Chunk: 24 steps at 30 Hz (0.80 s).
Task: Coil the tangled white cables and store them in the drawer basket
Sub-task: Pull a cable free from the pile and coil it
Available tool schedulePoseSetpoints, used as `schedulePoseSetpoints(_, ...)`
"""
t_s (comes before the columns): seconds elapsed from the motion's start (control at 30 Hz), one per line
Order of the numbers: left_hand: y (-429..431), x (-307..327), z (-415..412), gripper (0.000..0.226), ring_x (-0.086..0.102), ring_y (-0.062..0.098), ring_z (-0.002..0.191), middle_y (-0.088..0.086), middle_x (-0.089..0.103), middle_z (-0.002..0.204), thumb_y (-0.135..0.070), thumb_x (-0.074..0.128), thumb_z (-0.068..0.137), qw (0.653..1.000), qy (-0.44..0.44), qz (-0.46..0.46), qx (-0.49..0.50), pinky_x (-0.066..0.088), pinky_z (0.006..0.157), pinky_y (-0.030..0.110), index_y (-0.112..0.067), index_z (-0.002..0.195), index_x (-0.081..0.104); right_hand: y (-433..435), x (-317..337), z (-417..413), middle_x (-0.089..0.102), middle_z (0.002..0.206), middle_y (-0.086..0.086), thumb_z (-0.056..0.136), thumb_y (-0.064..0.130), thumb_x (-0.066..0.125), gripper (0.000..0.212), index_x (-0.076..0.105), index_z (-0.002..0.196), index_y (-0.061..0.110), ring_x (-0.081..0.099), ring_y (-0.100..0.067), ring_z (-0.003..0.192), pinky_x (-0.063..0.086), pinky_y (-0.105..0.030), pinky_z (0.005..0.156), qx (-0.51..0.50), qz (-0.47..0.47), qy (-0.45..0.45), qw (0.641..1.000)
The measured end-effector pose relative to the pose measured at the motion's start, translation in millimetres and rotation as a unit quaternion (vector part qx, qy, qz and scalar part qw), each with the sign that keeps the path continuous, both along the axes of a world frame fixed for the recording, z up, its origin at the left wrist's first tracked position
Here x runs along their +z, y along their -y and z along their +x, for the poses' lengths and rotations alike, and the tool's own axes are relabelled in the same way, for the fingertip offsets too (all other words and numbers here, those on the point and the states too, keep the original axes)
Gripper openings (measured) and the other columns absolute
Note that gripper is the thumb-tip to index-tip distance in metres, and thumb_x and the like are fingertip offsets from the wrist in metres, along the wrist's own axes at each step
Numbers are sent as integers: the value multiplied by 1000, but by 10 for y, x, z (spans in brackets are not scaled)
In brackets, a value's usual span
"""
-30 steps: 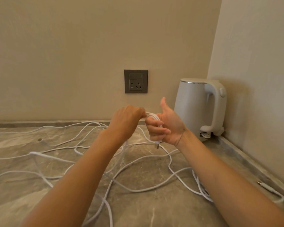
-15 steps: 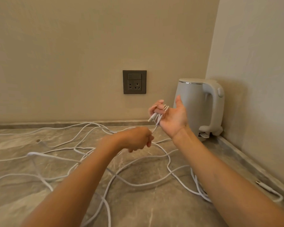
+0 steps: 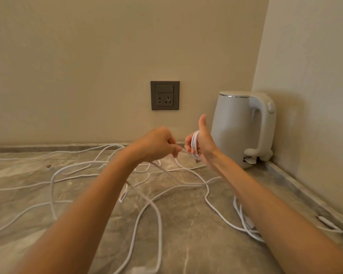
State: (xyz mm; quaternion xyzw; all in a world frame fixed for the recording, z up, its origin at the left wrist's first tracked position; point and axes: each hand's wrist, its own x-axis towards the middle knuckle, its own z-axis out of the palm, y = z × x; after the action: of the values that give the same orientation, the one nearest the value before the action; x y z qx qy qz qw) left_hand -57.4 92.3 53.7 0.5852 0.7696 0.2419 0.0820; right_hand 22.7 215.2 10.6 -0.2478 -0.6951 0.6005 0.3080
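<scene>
Our right hand (image 3: 203,145) is raised just left of the kettle (image 3: 236,131), thumb upright and fingers curled round a small coil (image 3: 195,143) of white cable. The loops stand nearly upright across the palm, so the coil's long axis runs top to bottom. Our left hand (image 3: 156,144) is just beside it, further from the kettle, and pinches the free strand between thumb and fingertips. The two hands are near each other but not touching.

The next wrap, as we judge it, turns on that strand. It leaves the coil on the side away from the kettle, passes through the left pinch, then drops towards us beside the left forearm. The left hand is nearer the slack and should carry the strand over the right fingers, while the right only holds.

The rest of the cable (image 3: 158,214) lies in loose, crossing loops on the counter (image 3: 196,244), left of and in front of the kettle. A tighter bunch (image 3: 244,220) lies beside the right forearm (whether it belongs to the same cable we cannot tell). The drawer basket is out of view.

We can read no brand or writing on the kettle. The wall socket (image 3: 164,95), up and to its left, shows none either.
</scene>
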Motion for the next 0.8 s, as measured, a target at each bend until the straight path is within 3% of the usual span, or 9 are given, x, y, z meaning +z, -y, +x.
schedulePoseSetpoints(0.13,-13,17,-41,24,38,6,47,-2,51,56,-25,58,90,996,-30,78,23,29,47,21,-6,82,70,32,12,-18,37,44,-7,84,68,-12,86,40,52,8,34,-16,45,31,-23,47,40,60,74,995)
schedulePoseSetpoints(0.23,-42,5,-54,28,47,16,60,5,56,68,-28,61,87,989,-67,127,39,35,56,27,-2,83,67,52,52,-11,40,44,-6,81,71,-15,88,40,54,8,34,-15,44,31,-22,45,104,56,119,986)
schedulePoseSetpoints(0.33,-45,-14,-76,30,46,20,66,3,52,67,-32,64,84,980,-101,164,53,33,61,28,-2,79,63,69,82,33,40,41,-4,78,75,-14,90,41,53,8,34,-14,40,34,-23,45,186,19,130,974)
schedulePoseSetpoints(0.47,-31,-30,-81,30,41,20,63,-4,45,59,-34,64,83,970,-104,212,52,28,59,29,-5,81,62,85,135,105,30,38,0,75,81,-7,86,36,47,12,24,-10,33,28,-21,40,295,-98,73,948)
schedulePoseSetpoints(0.57,-30,-33,-64,25,48,23,65,2,56,65,-30,57,89,967,-111,229,23,34,60,31,-6,82,62,98,147,119,29,32,2,75,82,-4,89,39,42,12,24,-6,26,28,-16,35,359,-204,-8,911)
schedulePoseSetpoints(0.67,-64,-63,-91,25,54,32,77,8,58,74,-19,44,96,970,-135,203,7,36,65,33,-10,76,57,122,132,95,34,32,2,77,83,5,79,38,65,13,32,-6,23,34,-15,34,390,-291,-88,869)
schedulePoseSetpoints(0.73,-77,-92,-116,23,52,31,79,5,53,74,-8,41,94,973,-153,174,14,27,62,30,-18,74,48,117,108,69,39,35,0,76,82,21,66,32,79,17,40,-11,25,39,-18,37,428,-365,-136,816)
schedulePoseSetpoints(0.8,-97,-130,-140,21,49,28,80,10,60,86,-1,40,91,974,-173,143,16,27,63,26,-17,85,51,109,89,37,44,38,-8,73,80,28,70,41,78,11,42,-19,29,41,-24,44,466,-420,-174,759)
